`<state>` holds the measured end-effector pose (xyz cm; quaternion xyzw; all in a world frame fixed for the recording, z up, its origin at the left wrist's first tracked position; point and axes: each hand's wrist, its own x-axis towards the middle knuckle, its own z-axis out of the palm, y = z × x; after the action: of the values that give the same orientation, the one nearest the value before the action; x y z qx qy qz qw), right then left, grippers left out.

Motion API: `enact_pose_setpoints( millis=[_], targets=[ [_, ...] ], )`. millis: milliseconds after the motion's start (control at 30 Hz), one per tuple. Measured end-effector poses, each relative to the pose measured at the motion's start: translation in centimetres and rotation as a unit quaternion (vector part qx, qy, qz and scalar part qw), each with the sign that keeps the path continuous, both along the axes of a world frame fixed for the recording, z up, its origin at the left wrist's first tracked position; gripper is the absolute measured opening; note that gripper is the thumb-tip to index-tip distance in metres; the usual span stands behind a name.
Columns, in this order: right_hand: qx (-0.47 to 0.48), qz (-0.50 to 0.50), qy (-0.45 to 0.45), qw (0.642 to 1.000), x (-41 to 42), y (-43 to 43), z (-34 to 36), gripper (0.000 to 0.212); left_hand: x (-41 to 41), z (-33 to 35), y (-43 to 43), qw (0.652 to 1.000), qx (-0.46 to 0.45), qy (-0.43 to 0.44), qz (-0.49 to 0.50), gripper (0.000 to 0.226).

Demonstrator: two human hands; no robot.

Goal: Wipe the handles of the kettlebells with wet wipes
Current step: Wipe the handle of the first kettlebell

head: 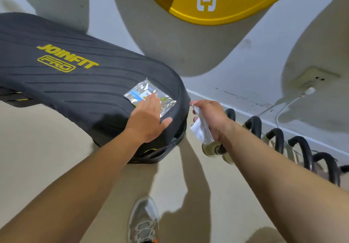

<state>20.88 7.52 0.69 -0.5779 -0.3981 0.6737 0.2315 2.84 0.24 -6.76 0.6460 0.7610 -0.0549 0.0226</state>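
Observation:
A silver wet-wipe packet (pixel 149 91) lies near the right end of a black step platform (pixel 75 84). My left hand (pixel 149 118) lies flat on the packet's near edge with straight fingers. My right hand (pixel 209 116) grips a white wet wipe (pixel 200 129), held just right of the platform and above the nearest kettlebell. Several black kettlebell handles (pixel 255 125) stand in a row along the wall at the right. My right forearm hides most of the kettlebell bodies.
A yellow weight plate (pixel 207 6) hangs on the wall above. A white charger and cable (pixel 302 97) run from a wall socket at the right. My shoe (pixel 143 222) stands on the beige floor below.

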Motion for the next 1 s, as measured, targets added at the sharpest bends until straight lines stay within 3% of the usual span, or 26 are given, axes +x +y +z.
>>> enact_pose_setpoints(
  millis=[167,267,300,367,433,467,600,700,767,833,933,1000],
  targets=[
    [-0.034,-0.062,-0.001,0.998,6.1,-1.2,2.9,0.013,-0.3,2.7,1.2,0.987,-0.102,-0.117,0.051,0.074],
    [-0.052,-0.098,0.024,0.994,10.1,-1.9,5.5,0.010,2.6,7.6,1.3,0.993,-0.018,-0.111,0.027,0.053],
    [-0.061,-0.105,0.047,0.991,11.2,-2.4,6.6,0.005,4.6,9.6,1.1,0.988,0.019,-0.152,0.022,0.050],
    [-0.042,-0.119,0.086,0.988,13.6,-3.2,8.3,0.008,9.3,13.8,0.1,0.944,0.027,-0.325,0.042,0.050],
    [-0.007,-0.123,0.108,0.986,15.6,-4.0,10.1,0.011,14.1,17.6,-1.3,0.851,-0.056,-0.519,0.062,0.057],
    [0.006,-0.119,0.126,0.985,16.5,-4.6,11.2,0.010,16.2,19.0,-1.9,0.814,-0.087,-0.572,0.056,0.058],
    [0.035,-0.124,0.181,0.975,19.7,-6.0,14.5,0.007,22.0,21.9,-3.6,0.786,-0.054,-0.614,0.054,0.030],
    [0.112,-0.093,0.116,0.983,21.9,-6.4,15.6,0.009,23.6,23.3,-4.1,0.778,-0.040,-0.623,0.065,0.013],
    [0.162,-0.062,0.025,0.985,23.3,-6.6,16.0,0.011,24.2,24.3,-4.2,0.756,-0.033,-0.649,0.084,0.012],
    [0.177,-0.056,-0.006,0.983,24.6,-6.7,16.1,0.020,24.7,25.0,-4.5,0.719,-0.028,-0.684,0.120,0.013],
    [0.172,-0.046,0.044,0.983,25.9,-6.6,16.0,0.028,25.2,24.8,-4.8,0.653,-0.043,-0.740,0.157,0.017],
    [0.157,-0.021,0.073,0.985,26.2,-6.4,15.8,0.027,25.2,24.1,-4.8,0.640,-0.054,-0.751,0.154,0.018]
  ],
)
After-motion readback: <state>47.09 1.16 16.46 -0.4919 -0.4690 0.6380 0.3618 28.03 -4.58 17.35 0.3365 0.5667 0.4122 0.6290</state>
